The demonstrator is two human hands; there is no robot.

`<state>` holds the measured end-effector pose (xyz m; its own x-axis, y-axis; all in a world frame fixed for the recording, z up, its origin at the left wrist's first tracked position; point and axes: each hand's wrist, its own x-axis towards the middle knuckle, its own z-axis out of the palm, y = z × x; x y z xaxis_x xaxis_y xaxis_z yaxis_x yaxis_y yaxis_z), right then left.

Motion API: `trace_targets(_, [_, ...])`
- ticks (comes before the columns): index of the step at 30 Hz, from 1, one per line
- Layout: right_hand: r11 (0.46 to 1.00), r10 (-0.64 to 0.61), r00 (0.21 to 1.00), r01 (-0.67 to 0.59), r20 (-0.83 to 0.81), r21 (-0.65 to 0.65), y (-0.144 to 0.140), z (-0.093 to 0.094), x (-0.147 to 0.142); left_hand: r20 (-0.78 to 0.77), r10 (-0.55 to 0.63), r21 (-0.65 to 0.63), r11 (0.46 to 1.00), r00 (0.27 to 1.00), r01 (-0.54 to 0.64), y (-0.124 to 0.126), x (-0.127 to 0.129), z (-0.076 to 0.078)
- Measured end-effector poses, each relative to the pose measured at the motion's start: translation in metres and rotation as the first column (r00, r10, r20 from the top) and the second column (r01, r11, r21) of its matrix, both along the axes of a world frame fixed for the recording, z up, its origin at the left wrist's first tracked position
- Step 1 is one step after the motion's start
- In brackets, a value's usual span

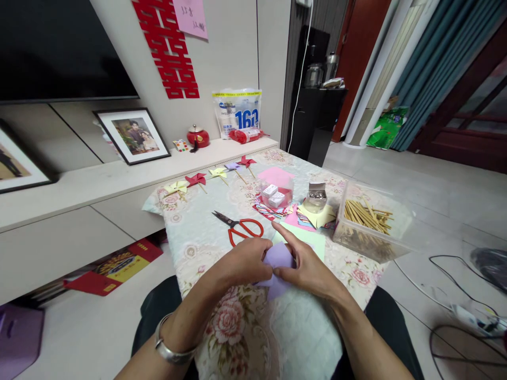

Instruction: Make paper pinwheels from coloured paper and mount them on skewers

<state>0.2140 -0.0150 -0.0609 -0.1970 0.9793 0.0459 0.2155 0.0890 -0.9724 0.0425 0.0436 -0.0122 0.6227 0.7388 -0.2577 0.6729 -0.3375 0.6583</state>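
My left hand (243,261) and my right hand (309,269) both pinch a lilac sheet of paper (278,258) above the flowered tablecloth (245,327). The fingers of both hands meet at the paper's middle, and my right index finger points up and to the left. A light green sheet (312,240) lies just beyond the lilac one. Red-handled scissors (240,226) rest a little past my left hand.
Several finished paper pinwheels (196,180) line the table's far edge. A clear box of wooden sticks (366,219) stands at the right, with a small jar (316,198), a clear tub (276,196) and coloured paper squares between. Cables (455,316) lie on the floor at the right.
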Motion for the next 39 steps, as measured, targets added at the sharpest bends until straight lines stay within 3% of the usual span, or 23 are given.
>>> trace_targets(7, [0.999, -0.04, 0.998, 0.039, -0.052, -0.015, 0.001, -0.004, -0.003, 0.008, 0.004, -0.014, 1.0, 1.0, -0.004, 0.003, 0.0, -0.003])
trace_targets(10, [0.998, -0.054, 0.987, 0.047, -0.152, -0.05, 0.003, -0.004, -0.003, 0.143, 0.083, -0.147, 0.987, 0.986, -0.062, 0.007, -0.008, -0.005])
trace_targets(13, [0.995, -0.086, 0.953, 0.067, -0.289, -0.073, 0.006, -0.005, -0.002, 0.341, 0.275, -0.358, 0.922, 0.899, -0.146, 0.008, -0.019, -0.006])
trace_targets(16, [0.991, -0.129, 0.904, 0.099, -0.408, -0.095, 0.009, -0.005, -0.002, 0.479, 0.452, -0.506, 0.842, 0.753, -0.184, 0.001, -0.025, -0.013])
trace_targets(19, [0.98, -0.196, 0.864, 0.158, -0.463, -0.12, 0.011, -0.004, -0.004, 0.575, 0.529, -0.635, 0.77, 0.625, -0.068, -0.011, -0.018, -0.027])
trace_targets(21, [0.973, -0.23, 0.849, 0.199, -0.476, -0.116, 0.012, -0.004, -0.005, 0.582, 0.602, -0.693, 0.719, 0.547, -0.054, -0.019, -0.008, -0.038])
trace_targets(25, [0.97, -0.238, 0.847, 0.228, -0.476, -0.08, 0.012, -0.007, -0.007, 0.586, 0.701, -0.706, 0.688, 0.406, -0.17, -0.028, 0.012, -0.053])
trace_targets(32, [0.967, -0.25, 0.853, 0.246, -0.458, -0.07, 0.012, -0.011, -0.01, 0.559, 0.782, -0.718, 0.622, 0.276, -0.311, -0.031, 0.024, -0.055])
trace_targets(39, [0.966, -0.258, 0.842, 0.23, -0.475, -0.118, 0.012, -0.012, -0.013, 0.544, 0.798, -0.717, 0.603, 0.259, -0.35, -0.034, 0.023, -0.054])
